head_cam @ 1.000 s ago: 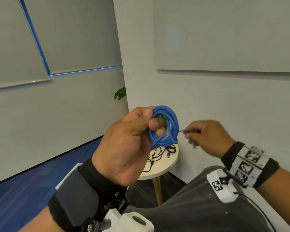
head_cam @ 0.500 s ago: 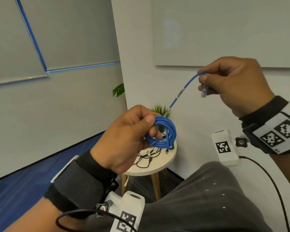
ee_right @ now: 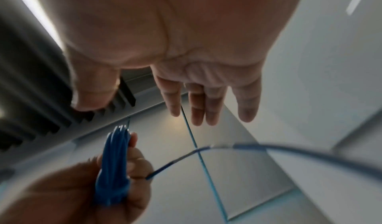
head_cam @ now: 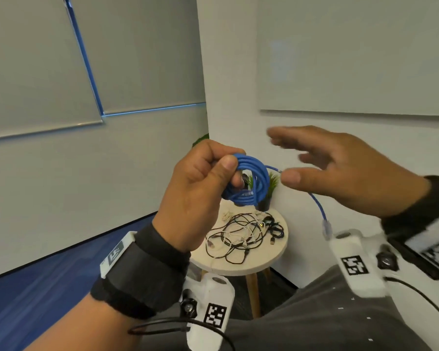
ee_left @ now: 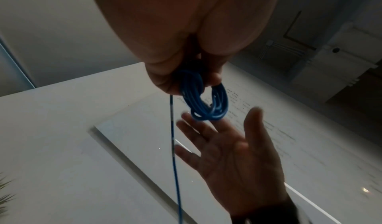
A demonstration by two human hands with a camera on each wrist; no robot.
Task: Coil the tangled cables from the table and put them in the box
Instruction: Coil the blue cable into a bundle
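Note:
My left hand (head_cam: 228, 171) grips a coiled blue network cable (head_cam: 254, 183) in the air above the small round table (head_cam: 251, 266). The coil's loose end (head_cam: 319, 211) hangs free, with its clear plug (head_cam: 326, 228) dangling. My right hand (head_cam: 289, 158) hovers just right of the coil with its fingers spread, holding nothing. In the left wrist view the coil (ee_left: 204, 100) sticks out of my left hand (ee_left: 186, 80), facing the right palm (ee_left: 233, 154). The right wrist view shows the coil (ee_right: 113, 162) and the loose strand (ee_right: 206, 149) below straight fingers (ee_right: 198, 110). No box is in view.
A tangle of thin black and white cables (head_cam: 243, 234) lies on the round table. A small potted plant (head_cam: 270, 191) stands at the table's back, against the white wall. Blue floor lies to the left, and my grey-clad leg (head_cam: 314, 320) is in the foreground.
My right hand has let go of the cable end, dropped from high on the right to beside the coil, and spread its fingers. The end now hangs free. The left hand keeps its grip.

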